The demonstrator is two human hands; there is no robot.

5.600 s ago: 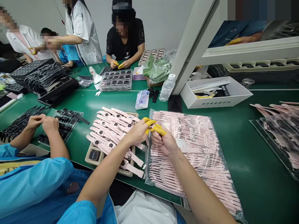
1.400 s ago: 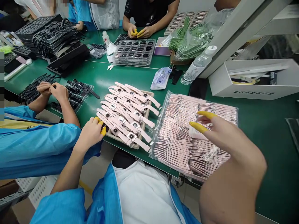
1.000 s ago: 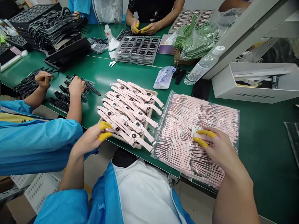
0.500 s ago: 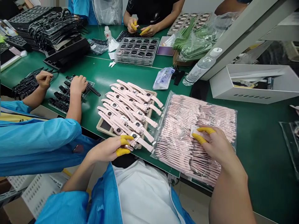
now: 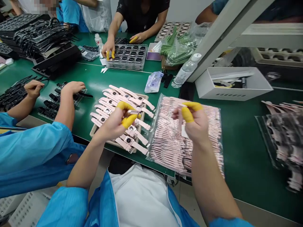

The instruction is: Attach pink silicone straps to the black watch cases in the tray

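Note:
My left hand [image 5: 115, 121], with yellow finger cots on thumb and finger, pinches a small silvery-pink watch case [image 5: 133, 112] edge-on. Below it, pink-strapped smartwatches [image 5: 129, 140] lie in slanting rows on a beige tray [image 5: 93, 131]. My right hand [image 5: 196, 124], also in yellow cots, is closed on a pale pink watch strap [image 5: 180, 121], slightly blurred. That hand is above a clear plastic bag [image 5: 165, 146] packed with pink straps. A small white label [image 5: 184, 131] shows just under the right fingers. The two hands are apart.
At left, a co-worker's hands [image 5: 73, 87] handle black watches. Across the bench, another person's hand [image 5: 109, 49] touches stacked clear trays [image 5: 125, 64]. A water bottle [image 5: 187, 71], white box [image 5: 232, 90] and slanted grey post [image 5: 220, 37] stand right; more bagged straps [image 5: 284, 135] lie far right.
My left hand has risen from the tray's front edge with the watch case. My right hand has lifted off the bag, now with a pink strap. The person opposite has reached to the clear trays.

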